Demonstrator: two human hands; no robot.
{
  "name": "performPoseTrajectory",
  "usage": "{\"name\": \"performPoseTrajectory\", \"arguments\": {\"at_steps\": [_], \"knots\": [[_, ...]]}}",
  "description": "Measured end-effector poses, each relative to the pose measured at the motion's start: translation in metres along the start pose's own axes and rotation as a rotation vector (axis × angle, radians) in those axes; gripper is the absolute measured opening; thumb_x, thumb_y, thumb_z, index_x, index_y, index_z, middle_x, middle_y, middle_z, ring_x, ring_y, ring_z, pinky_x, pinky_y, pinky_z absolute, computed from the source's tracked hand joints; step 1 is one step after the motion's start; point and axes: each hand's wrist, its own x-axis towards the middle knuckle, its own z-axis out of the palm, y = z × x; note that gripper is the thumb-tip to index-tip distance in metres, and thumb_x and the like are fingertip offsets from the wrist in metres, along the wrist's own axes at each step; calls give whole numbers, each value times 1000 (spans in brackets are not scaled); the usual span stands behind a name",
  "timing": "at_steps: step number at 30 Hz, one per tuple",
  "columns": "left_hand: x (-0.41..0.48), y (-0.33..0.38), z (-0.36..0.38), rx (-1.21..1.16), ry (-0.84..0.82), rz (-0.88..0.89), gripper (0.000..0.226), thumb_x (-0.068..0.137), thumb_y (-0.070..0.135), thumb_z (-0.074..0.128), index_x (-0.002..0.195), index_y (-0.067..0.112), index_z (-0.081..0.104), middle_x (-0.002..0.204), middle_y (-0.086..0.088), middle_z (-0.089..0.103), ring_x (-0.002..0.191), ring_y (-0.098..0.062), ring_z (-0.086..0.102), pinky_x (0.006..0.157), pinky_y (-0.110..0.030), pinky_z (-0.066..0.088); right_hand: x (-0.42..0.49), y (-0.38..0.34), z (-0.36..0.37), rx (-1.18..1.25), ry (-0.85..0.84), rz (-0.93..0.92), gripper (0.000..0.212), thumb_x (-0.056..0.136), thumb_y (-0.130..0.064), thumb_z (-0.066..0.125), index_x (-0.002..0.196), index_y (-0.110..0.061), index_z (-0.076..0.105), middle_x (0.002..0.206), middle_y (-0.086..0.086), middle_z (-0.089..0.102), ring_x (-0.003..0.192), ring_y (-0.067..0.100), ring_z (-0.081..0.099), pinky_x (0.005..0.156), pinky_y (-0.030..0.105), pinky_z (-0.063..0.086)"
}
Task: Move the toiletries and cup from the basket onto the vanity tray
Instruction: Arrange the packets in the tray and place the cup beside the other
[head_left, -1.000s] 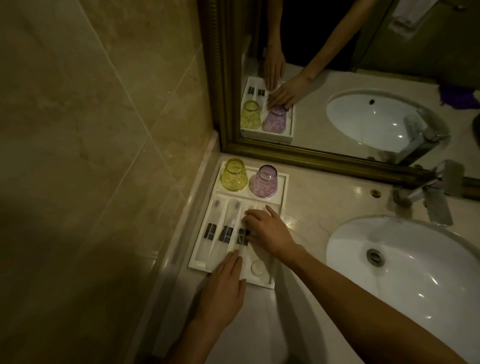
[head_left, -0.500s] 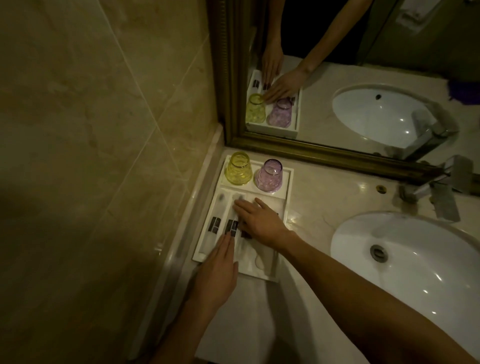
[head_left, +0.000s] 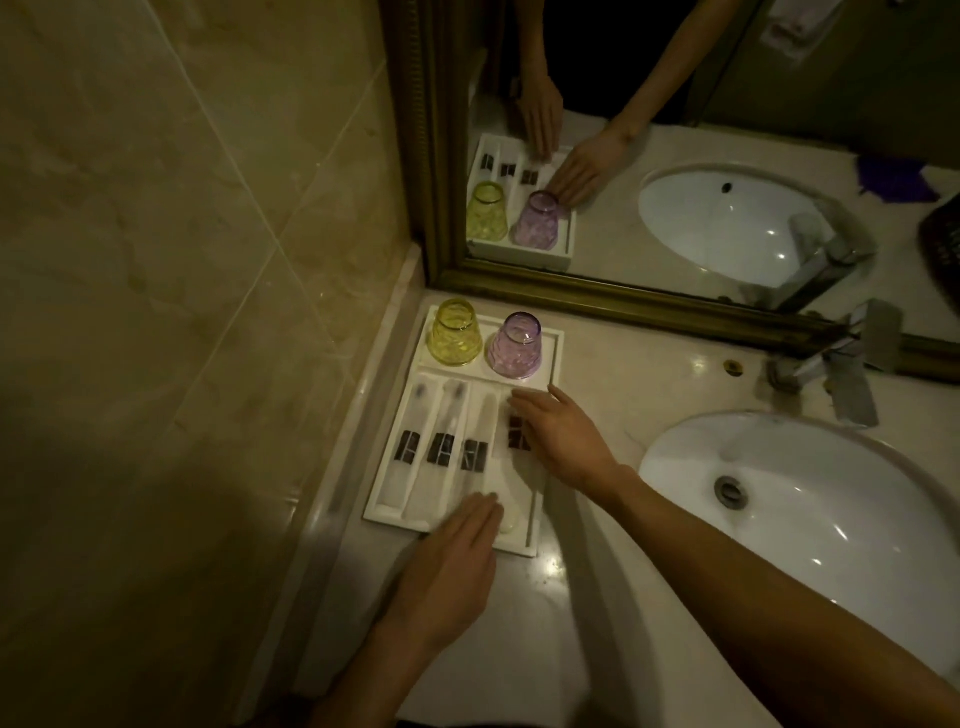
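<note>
Seen from the head camera: a white rectangular vanity tray (head_left: 556, 364) set on the pale marble table (head_left: 623, 384), pushed into the corner between the beige tiled wall (head_left: 182, 260) and the gold-framed mirror (head_left: 649, 299). In the tray's far compartment, standing mouth-down and side by side, a yellow patterned glass cup (head_left: 453, 335) and a purple patterned glass cup (head_left: 515, 345), close together but whether touching cannot be told. In the long near slots, white wrapped toiletries with dark labels (head_left: 440, 448), lying lengthwise, two with toothbrush heads showing through the wrap. Right hand (head_left: 563, 441) laid palm-down over the rightmost slot, fingers (head_left: 524, 402) spread apart and flat, pressing on a wrapped packet with a dark reddish label (head_left: 516, 432), not clamped round it. Left hand (head_left: 447, 571) flat on the table at the tray's near edge, fingers held together, tips resting over the rim beside a small round white piece (head_left: 510, 525) in the near right compartment. To the right, a white oval sink (head_left: 831, 519) sunk in the table, with a chrome tap (head_left: 841, 364) behind it. Basket not identifiable with certainty.
</note>
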Motion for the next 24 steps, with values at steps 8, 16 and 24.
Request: {"name": "performPoseTrajectory", "arguments": {"at_steps": [8, 16, 24], "knots": [[-3, 18, 17, 28, -104, 37, 51, 93, 32, 48, 135, 7, 65, 140, -9, 64, 130, -18, 59, 109, -33, 42, -19, 4, 10, -30, -65, 16, 46, 97, -10, 57, 143, -13, 55, 147, 8, 55, 132, 22, 56, 121, 43, 27], [-3, 22, 6, 12, -126, 38, 57, 103, 36, 38, 155, 12, 39, 162, -5, 36, 149, -16, 34, 119, -27, 13, -21, -3, 6, 4, -63, 92, 45, 97, -14, 60, 142, -16, 56, 146, 6, 56, 133, 24, 53, 119, 50, 28], [-1, 22, 8, 49, -149, 76, 56, 103, 35, 40, 153, 11, 42, 160, -8, 41, 148, -19, 36, 119, -34, 4, -15, -12, -2, 8, -82, 144, 45, 90, -15, 68, 134, -19, 60, 137, 3, 60, 126, 24, 57, 114, 50, 30]]}}
